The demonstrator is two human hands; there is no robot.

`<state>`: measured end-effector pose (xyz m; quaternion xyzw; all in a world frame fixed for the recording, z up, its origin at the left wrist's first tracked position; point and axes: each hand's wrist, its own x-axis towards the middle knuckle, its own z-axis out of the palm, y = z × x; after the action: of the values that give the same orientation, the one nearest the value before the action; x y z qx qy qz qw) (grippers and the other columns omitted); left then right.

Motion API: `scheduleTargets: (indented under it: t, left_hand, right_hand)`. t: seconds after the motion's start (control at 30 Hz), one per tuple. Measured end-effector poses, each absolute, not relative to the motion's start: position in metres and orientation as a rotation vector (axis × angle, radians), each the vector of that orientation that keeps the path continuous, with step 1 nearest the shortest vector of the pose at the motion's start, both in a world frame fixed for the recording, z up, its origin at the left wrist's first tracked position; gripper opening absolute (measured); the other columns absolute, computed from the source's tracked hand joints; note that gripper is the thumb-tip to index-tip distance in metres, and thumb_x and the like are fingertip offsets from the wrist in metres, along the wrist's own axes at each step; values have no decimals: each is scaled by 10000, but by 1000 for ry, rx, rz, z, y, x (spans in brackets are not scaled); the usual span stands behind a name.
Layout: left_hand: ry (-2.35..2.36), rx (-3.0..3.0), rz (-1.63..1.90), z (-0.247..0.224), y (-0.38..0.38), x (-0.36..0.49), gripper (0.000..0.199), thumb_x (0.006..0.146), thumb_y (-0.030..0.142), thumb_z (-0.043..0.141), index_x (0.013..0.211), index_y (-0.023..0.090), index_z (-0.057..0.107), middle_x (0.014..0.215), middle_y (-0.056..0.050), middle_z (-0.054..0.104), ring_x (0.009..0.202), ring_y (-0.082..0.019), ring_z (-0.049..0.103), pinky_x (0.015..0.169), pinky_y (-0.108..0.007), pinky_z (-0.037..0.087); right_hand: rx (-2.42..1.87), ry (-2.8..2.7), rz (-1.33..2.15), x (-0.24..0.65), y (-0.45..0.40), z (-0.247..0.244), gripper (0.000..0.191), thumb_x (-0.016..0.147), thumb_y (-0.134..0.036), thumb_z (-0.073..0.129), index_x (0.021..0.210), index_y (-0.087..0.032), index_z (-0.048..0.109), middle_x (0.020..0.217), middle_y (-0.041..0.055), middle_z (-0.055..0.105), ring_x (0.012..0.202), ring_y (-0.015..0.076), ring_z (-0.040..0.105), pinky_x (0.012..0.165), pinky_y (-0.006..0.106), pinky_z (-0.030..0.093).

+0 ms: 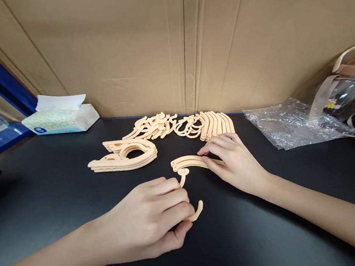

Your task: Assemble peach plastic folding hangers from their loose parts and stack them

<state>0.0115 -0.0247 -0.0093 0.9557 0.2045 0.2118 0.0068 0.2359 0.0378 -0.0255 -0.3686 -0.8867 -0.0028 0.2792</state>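
Observation:
My left hand (157,220) is closed around a cream plastic hanger hook (198,212). Its curved tip shows past my thumb and its round eyelet end above my knuckles; the middle is hidden. Just beyond, two curved hanger arms (188,162) lie side by side, their near ends almost against the eyelet. My right hand (233,160) grips these arms at their right end, thumb in front and fingers behind. Stacked to the left are several folded hangers (122,167).
At the back are a heap of loose hooks (155,126), some ring-like pieces (188,126) and a row of hanger arms (218,125). A tissue pack (63,120) stands left; crumpled clear plastic (290,124) and a drink bottle (345,96) are right. Cardboard (110,48) walls the black table (247,252).

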Motion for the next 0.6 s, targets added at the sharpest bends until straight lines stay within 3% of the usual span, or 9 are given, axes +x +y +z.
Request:
scheduleTargets:
  t: [0.6]
  left_hand:
    - [639,2990,596,-6,-25,9,85,867,126,580,883,160,657,763,-14,633,694,-145,525,621,-284,403]
  right_hand:
    - [-986,-2407,14,236,37,-24,119,911,-176,511,889,-185,628,881,9,654,854,154,591,934,357,333]
